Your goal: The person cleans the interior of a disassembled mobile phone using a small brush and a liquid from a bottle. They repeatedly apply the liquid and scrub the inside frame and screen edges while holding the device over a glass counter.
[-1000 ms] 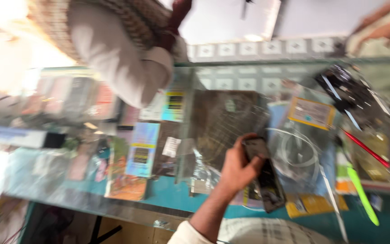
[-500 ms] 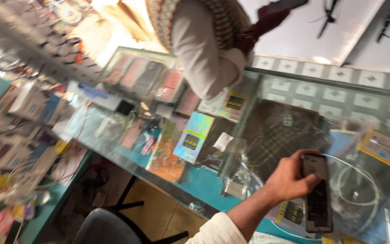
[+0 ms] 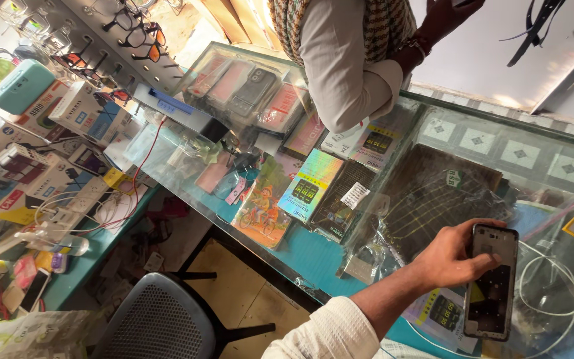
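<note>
the left hand (image 3: 450, 259) has its grip clamped on a phone (image 3: 491, 279), held back-side up just above the glass surface (image 3: 327, 256). the right hand is out of view.

Open-backed dark phone (image 3: 491, 279) upright above glass counter (image 3: 499, 143).

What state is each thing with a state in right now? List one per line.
Phone: back cover off, held upright above the glass counter.
Left hand: closed in a grip on the phone.
Chair: unoccupied, beside the counter.
White cable: coiled on the counter.
</note>
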`<action>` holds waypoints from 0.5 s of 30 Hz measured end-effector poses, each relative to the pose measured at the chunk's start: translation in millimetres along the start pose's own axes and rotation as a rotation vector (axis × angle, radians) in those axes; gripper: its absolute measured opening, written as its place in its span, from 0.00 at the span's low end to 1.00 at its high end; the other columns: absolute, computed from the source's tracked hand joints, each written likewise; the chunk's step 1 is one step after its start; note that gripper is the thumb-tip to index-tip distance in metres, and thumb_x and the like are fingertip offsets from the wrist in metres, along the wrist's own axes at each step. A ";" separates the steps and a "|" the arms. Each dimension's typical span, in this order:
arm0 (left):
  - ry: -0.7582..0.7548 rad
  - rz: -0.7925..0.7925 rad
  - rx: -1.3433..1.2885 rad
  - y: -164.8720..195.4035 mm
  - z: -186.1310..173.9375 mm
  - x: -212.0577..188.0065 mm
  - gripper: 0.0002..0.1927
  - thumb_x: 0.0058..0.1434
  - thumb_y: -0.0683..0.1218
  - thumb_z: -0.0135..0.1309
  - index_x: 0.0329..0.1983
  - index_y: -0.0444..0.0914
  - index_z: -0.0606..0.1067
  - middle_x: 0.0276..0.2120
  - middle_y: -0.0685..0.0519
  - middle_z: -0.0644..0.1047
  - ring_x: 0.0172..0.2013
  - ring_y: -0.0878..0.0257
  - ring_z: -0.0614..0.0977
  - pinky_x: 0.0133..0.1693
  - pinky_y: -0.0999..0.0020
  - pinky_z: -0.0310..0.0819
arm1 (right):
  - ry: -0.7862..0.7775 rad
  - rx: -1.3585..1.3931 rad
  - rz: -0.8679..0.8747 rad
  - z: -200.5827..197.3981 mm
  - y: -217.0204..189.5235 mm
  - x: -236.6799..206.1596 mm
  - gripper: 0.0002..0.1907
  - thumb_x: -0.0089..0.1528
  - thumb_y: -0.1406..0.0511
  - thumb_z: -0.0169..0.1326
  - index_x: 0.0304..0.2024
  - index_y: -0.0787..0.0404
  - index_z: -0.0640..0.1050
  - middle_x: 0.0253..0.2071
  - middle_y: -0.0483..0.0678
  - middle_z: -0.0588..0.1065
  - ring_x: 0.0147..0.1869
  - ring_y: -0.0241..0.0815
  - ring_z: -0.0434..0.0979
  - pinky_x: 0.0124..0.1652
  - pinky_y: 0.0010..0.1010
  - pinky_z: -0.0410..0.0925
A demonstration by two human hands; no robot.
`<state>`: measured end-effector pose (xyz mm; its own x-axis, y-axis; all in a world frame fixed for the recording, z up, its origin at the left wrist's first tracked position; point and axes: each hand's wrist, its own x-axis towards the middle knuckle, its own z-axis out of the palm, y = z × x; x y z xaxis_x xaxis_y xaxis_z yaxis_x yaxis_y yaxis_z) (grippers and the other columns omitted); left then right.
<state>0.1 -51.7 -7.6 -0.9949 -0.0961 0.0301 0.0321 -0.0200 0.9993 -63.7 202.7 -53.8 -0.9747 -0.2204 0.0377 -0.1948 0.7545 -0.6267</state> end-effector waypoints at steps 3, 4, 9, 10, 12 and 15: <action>0.004 0.005 -0.001 -3.0 -0.5 1.5 0.28 0.62 0.41 0.56 0.67 0.32 0.70 0.38 0.49 0.80 0.36 0.68 0.80 0.40 0.70 0.78 | -0.012 0.014 -0.016 -5.0 -6.4 -1.1 0.26 0.58 0.68 0.64 0.58 0.70 0.74 0.39 0.55 0.80 0.42 0.40 0.81 0.47 0.32 0.73; 0.004 0.005 -0.006 -4.2 -0.1 1.9 0.28 0.62 0.41 0.56 0.67 0.32 0.69 0.39 0.49 0.80 0.37 0.68 0.80 0.41 0.70 0.78 | -0.016 0.019 -0.024 -6.0 -10.1 -1.8 0.27 0.58 0.68 0.64 0.58 0.70 0.74 0.39 0.54 0.80 0.41 0.40 0.81 0.47 0.32 0.73; 0.002 0.015 -0.087 -10.0 1.7 4.3 0.31 0.62 0.40 0.56 0.70 0.32 0.69 0.41 0.49 0.80 0.38 0.67 0.80 0.42 0.70 0.78 | -0.033 0.073 -0.073 -10.4 -21.0 -6.1 0.29 0.56 0.69 0.66 0.58 0.70 0.73 0.38 0.54 0.80 0.41 0.38 0.82 0.47 0.31 0.73; 0.003 0.024 -0.094 -10.7 1.9 4.6 0.31 0.62 0.40 0.56 0.69 0.32 0.69 0.42 0.49 0.80 0.39 0.67 0.81 0.43 0.70 0.79 | -0.037 0.086 -0.082 -11.1 -20.3 -7.7 0.29 0.56 0.69 0.66 0.58 0.70 0.73 0.38 0.54 0.80 0.41 0.38 0.82 0.47 0.30 0.73; 0.008 0.029 -0.086 -11.4 2.0 5.2 0.30 0.61 0.39 0.56 0.69 0.31 0.69 0.42 0.48 0.80 0.38 0.67 0.80 0.42 0.70 0.79 | -0.039 0.136 -0.116 -15.9 -17.7 -11.7 0.30 0.55 0.69 0.67 0.58 0.70 0.73 0.38 0.53 0.80 0.41 0.38 0.82 0.47 0.30 0.73; 0.005 0.014 -0.063 -11.3 0.5 4.6 0.30 0.60 0.38 0.55 0.68 0.31 0.69 0.41 0.47 0.80 0.38 0.67 0.81 0.41 0.70 0.79 | -0.047 0.319 -0.189 -25.2 -9.4 -21.7 0.31 0.54 0.69 0.67 0.58 0.70 0.72 0.38 0.53 0.81 0.40 0.37 0.82 0.47 0.29 0.73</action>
<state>-4.9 -51.5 -18.8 -0.9938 -0.1016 0.0442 0.0526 -0.0813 0.9953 -43.5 216.0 -29.0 -0.9172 -0.3713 0.1444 -0.3196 0.4693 -0.8232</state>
